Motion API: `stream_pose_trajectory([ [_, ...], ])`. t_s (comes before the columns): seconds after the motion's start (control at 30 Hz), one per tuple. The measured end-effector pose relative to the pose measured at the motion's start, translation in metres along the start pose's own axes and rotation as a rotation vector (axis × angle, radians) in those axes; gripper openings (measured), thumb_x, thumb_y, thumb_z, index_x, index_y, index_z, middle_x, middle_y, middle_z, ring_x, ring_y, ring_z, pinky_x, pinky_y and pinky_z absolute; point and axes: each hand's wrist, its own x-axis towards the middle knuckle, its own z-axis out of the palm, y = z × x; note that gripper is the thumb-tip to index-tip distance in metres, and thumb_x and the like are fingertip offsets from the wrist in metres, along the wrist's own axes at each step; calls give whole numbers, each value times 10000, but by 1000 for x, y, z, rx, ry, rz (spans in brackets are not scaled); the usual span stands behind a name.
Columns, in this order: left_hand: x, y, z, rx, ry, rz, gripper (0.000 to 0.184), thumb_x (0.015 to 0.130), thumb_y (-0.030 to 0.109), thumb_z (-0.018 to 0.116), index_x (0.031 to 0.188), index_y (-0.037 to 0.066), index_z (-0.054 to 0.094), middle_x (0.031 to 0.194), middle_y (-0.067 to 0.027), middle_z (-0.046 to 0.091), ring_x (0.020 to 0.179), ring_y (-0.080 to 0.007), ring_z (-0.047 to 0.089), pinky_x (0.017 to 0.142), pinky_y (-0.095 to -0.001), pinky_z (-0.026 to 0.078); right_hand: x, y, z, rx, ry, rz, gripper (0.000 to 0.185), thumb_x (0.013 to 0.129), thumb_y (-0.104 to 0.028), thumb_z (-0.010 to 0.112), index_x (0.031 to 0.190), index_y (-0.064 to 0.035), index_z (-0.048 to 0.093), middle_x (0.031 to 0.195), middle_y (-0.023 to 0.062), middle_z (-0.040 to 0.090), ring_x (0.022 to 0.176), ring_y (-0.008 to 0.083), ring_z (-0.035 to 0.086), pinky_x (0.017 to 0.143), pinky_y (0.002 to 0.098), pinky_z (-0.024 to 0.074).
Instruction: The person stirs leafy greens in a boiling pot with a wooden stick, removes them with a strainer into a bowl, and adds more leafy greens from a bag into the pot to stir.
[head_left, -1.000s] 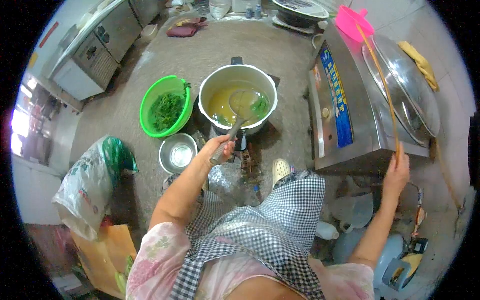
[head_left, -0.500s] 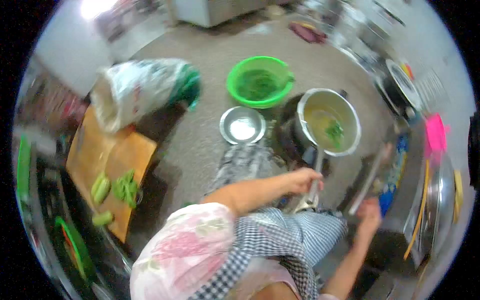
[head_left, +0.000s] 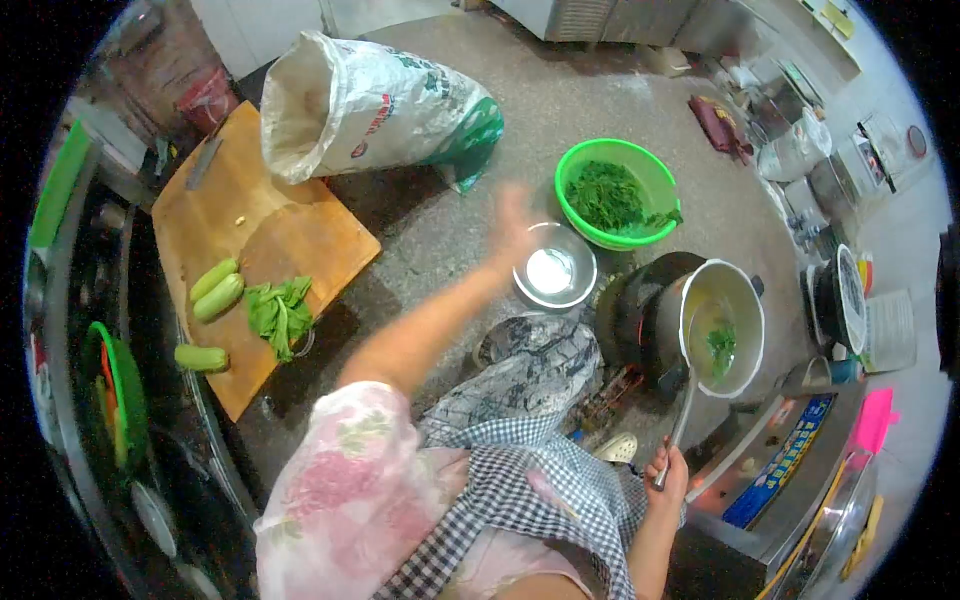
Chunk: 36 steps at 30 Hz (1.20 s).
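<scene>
My right hand (head_left: pixel 670 470) is wrapped round the handle of a metal ladle (head_left: pixel 684 425). The ladle reaches into a silver pot (head_left: pixel 757 330) that holds yellowish liquid and some green leaves (head_left: pixel 721 347). My left hand (head_left: pixel 514 222) is blurred by motion, with its fingers smeared; it is over the floor by the left edge of an empty metal bowl (head_left: pixel 552 272). Just behind that bowl, dark green leaves (head_left: pixel 607 196) fill part of a green basket (head_left: pixel 645 163).
On the left, a wooden board (head_left: pixel 290 225) bears pale green gourds (head_left: pixel 218 296), leafy greens (head_left: pixel 280 315) and a knife (head_left: pixel 204 163). A white sack (head_left: pixel 390 110) lies behind it. A steel appliance (head_left: pixel 770 500) stands at the right, near the pot.
The view has turned left, bringing the board into sight. My left hand has let go of the ladle and moved left; my right hand has left the stick and now holds the ladle.
</scene>
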Motion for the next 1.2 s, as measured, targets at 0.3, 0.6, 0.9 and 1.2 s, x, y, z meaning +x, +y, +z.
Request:
stream_pose_trajectory([
  [0.3,134,-166,-204,1119,36,-318,695,645,242,718,1202,27,362,1158,-181,436,1083,-334,415,900,-425,343,3,6,10,-49,71,-47,245,877,-201,463,1079,-63,476,661,15,464,455,80,412,356,223,348],
  [0.6,131,-162,-244,1241,276,-403,463,617,219,726,1029,94,554,974,-110,577,945,-289,533,781,-389,415,-1,8,18,-99,108,-84,248,886,-184,431,1080,-37,479,645,15,460,457,80,406,360,214,330],
  [0.9,115,-148,-186,879,-490,-129,229,742,77,477,922,108,614,846,-158,607,829,-346,568,734,-445,444,1,7,13,-93,114,-94,244,889,-188,432,1082,-43,469,657,19,479,464,76,425,360,206,346],
  [1.2,35,-51,-76,377,-597,-146,192,809,239,516,809,48,495,769,-196,573,722,-385,553,611,-484,418,11,4,-1,-94,82,-70,198,879,-177,458,1028,-53,496,648,14,488,466,86,429,372,227,350],
])
